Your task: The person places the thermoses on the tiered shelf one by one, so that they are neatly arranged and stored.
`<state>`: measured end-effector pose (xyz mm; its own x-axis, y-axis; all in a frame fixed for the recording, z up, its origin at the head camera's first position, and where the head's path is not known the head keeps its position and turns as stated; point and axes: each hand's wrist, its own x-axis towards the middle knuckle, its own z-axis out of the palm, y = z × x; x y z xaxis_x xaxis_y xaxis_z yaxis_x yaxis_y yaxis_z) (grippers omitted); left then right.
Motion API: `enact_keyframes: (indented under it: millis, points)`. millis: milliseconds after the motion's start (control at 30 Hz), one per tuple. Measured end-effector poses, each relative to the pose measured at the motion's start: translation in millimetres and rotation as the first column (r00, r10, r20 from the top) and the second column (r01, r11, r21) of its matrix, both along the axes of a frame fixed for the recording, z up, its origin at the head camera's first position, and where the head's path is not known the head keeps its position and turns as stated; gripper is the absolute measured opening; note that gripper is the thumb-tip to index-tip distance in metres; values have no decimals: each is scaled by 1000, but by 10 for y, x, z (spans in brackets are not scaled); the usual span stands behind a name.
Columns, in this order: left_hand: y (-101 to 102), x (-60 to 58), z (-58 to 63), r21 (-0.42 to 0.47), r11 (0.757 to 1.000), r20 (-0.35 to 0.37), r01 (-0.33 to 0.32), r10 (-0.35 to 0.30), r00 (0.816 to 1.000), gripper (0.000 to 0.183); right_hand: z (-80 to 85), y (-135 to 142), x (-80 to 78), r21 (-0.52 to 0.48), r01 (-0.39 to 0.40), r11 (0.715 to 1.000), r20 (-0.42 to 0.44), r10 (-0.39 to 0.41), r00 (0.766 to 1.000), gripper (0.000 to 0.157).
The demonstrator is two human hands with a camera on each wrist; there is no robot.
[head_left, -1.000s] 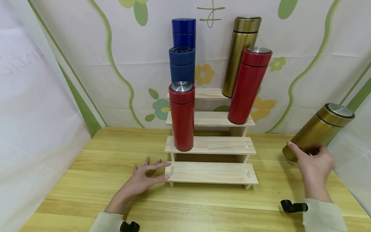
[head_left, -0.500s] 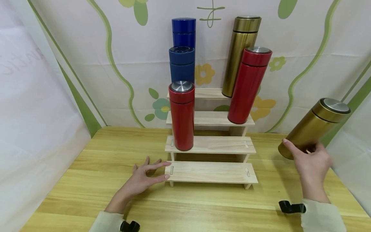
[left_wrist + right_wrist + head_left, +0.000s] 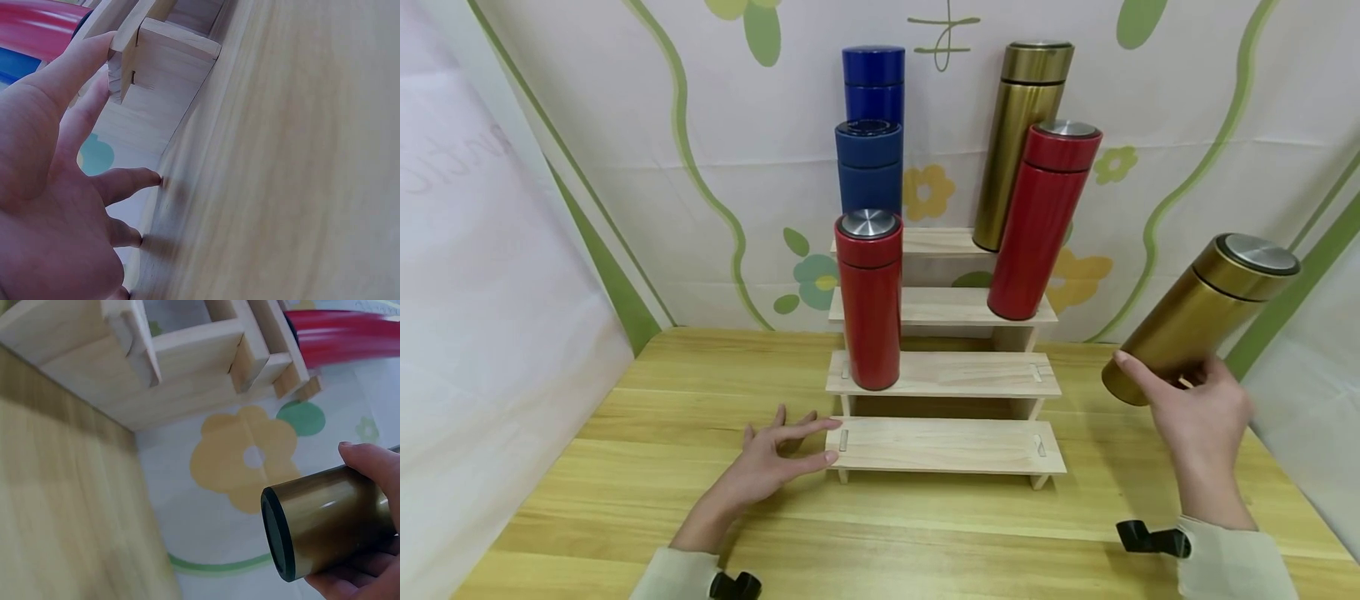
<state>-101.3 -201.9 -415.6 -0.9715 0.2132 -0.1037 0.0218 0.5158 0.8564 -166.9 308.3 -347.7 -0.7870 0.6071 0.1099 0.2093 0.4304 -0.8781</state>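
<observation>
My right hand [image 3: 1202,417] grips a gold thermos [image 3: 1195,321] near its base, tilted with its steel-topped lid up to the right. It is raised off the table, right of the stepped wooden stand [image 3: 947,446]. In the right wrist view the thermos's dark base [image 3: 278,534] points toward the stand. My left hand [image 3: 767,462] has its fingers spread, thumb and index fingertips touching the left end of the lowest step. Its other fingertips reach down to the table in the left wrist view. A red thermos [image 3: 869,308] stands at the left of the second step.
On the third step stand a dark blue thermos [image 3: 868,171] at left and a red thermos [image 3: 1045,221] at right. The top step bears a bright blue thermos [image 3: 874,83] and a gold thermos [image 3: 1022,142]. A patterned cloth [image 3: 760,275] hangs behind the wooden table [image 3: 625,467].
My right hand has moved the gold thermos left and slightly up, closer to the stand. My left hand stays at the end of the lowest step.
</observation>
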Motion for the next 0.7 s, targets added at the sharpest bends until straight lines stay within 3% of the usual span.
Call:
enact_keyframes:
  millis: [700]
  points:
    - [-3,-2,-6,5,1000,-7,7,-7,1000,45,185,-313,126,113,-89,990,-46,95,994,65]
